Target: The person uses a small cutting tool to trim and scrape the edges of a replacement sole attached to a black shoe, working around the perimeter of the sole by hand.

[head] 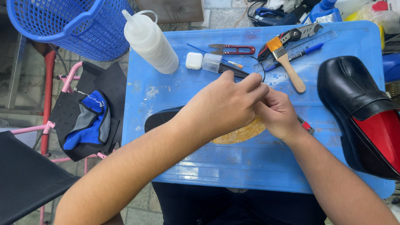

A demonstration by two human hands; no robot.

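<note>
My left hand (225, 104) reaches in from the lower left, and its fingertips pinch a thin black thread (263, 71) that loops up toward the tools. My right hand (277, 112) is closed just beside it, knuckles touching the left fingers. It grips a slim tool whose red and black end (307, 126) sticks out by the wrist. Beneath both hands lies a black shoe (160, 118) with its yellowish sole (243, 133) turned up, mostly hidden by the hands. All of this rests on a blue plastic table (250, 166).
A second black shoe with red lining (362, 112) lies at the right edge. At the back are a white squeeze bottle (148, 39), red-handled snips (233, 50), a wooden-handled brush (287, 62), a small white case (194, 61) and a blue pen (306, 50). A blue basket (71, 25) and a pink stool with cloth (89, 116) stand left.
</note>
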